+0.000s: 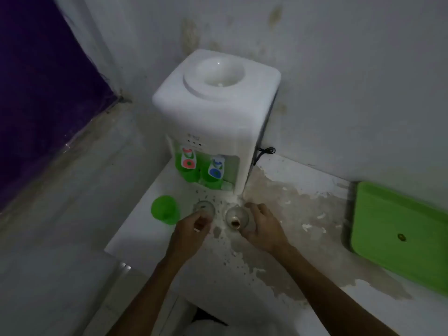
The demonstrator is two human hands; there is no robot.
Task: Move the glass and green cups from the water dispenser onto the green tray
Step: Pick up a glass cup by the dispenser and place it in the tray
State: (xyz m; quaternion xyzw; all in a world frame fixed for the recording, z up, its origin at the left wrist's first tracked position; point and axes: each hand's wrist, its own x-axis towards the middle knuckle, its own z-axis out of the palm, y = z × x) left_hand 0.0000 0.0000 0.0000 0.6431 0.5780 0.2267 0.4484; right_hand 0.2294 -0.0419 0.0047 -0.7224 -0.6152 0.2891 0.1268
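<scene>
Grasp step at frame centre: left hand curling on one glass cup, right hand wrapped round another glass cup, green cup waiting left; next, carrying both to green tray far right
</scene>
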